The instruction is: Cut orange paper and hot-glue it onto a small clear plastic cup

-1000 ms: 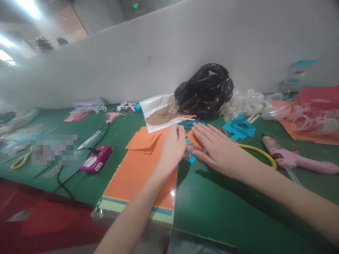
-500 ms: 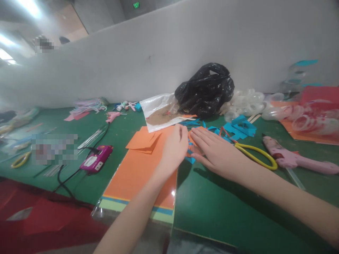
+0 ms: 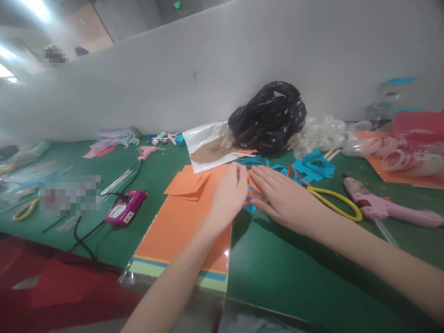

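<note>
Ceiling lights (image 3: 37, 9) glare upper left; elsewhere dimmer (left edge smeared); detail soft.

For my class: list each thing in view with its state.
Left hand: fingers curled
Right hand: fingers extended
Orange piece: partly covered
Orange sheets: stacked
Blue paper: cut up
Black bag: crumpled
Magenta power strip: plug inserted
Nearer glue gun: lying flat
Yellow-handled tool: partly hidden
</note>
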